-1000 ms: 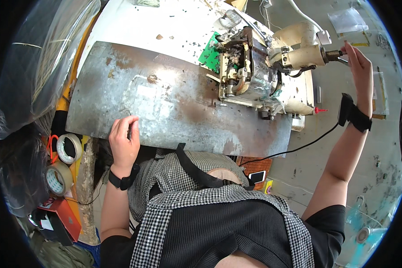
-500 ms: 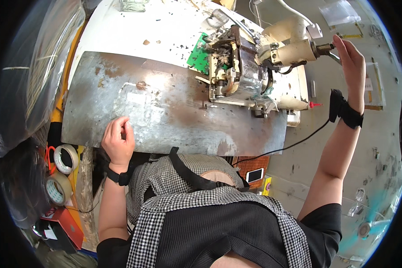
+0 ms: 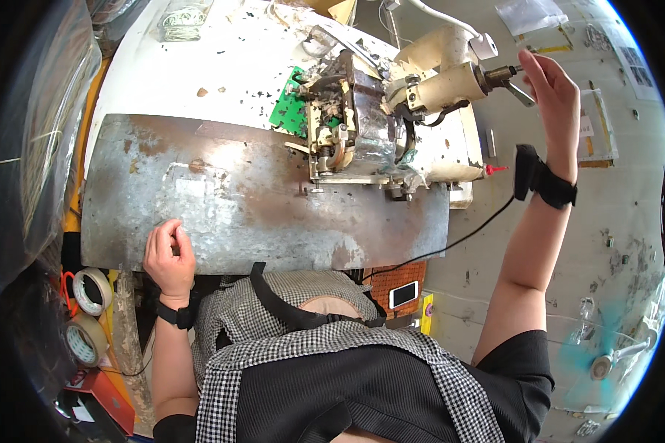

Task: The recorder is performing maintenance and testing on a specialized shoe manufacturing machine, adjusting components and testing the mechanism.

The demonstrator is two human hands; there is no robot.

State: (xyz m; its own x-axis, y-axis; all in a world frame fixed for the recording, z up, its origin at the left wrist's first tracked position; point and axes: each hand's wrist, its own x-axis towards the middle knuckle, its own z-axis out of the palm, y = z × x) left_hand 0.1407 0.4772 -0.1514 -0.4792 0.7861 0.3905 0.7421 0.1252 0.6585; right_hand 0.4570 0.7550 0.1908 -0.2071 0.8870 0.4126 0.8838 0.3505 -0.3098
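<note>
A cream-coloured and dark metal bench machine (image 3: 373,125), grimy and strewn with dark scraps, stands at the table's right side. My right hand (image 3: 554,92) is at the outer end of its cylindrical shaft (image 3: 502,75). The fingers are bent in by the shaft tip and a short lever (image 3: 522,94); what they grip is hidden. My left hand (image 3: 170,260) rests at the near edge of a stained metal sheet (image 3: 236,214), fingers curled with the thumb against them. Whether a small thing is in that hand cannot be seen. Black bands circle both wrists.
Dark scraps and a green board (image 3: 288,103) lie on the white tabletop (image 3: 162,85). Tape rolls (image 3: 86,341) are at the left, near a red-orange box (image 3: 111,399). A black cable (image 3: 458,240) runs from my right wrist. A white phone (image 3: 403,295) lies below the table edge.
The whole view has shifted, so the table, machine and hands appear further left. Both hands keep nearly the same place relative to the metal sheet and the shaft.
</note>
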